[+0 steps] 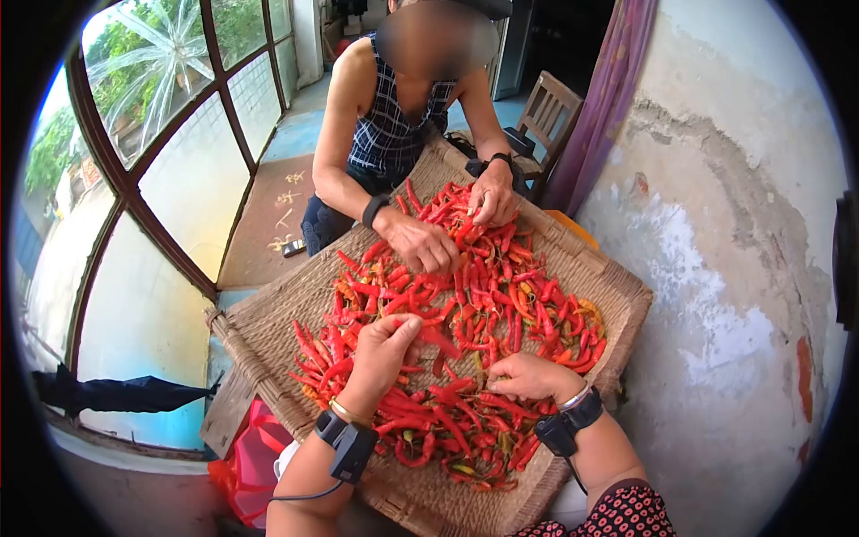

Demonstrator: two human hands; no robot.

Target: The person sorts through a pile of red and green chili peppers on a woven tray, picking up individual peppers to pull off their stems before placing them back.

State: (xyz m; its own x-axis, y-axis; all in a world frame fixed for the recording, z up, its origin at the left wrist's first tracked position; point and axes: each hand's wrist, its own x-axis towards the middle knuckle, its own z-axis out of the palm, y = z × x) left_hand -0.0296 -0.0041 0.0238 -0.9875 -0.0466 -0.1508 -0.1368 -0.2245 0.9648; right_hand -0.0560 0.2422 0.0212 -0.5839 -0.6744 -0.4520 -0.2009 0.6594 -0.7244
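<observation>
Red chili peppers [447, 416], a few of them orange or greenish, lie heaped over a large woven tray [268, 345]. My left hand [380, 353] is closed, thumb against fingers, on a single red chili pepper [438, 341] that points to the right above the heap. My right hand [530, 376] is low over the peppers to the right, its fingers bent together at the tips. Whatever those fingertips grip, if anything, is too small to make out. Both my wrists carry black strapped devices.
Across the tray sits another person [398, 116], both hands among the peppers. A wooden chair [548, 112] and a purple curtain [604, 107] are behind, right. A worn plaster wall [716, 268] stands at right, windows at left. A black umbrella [134, 394] and pink bag [255, 461] are lower left.
</observation>
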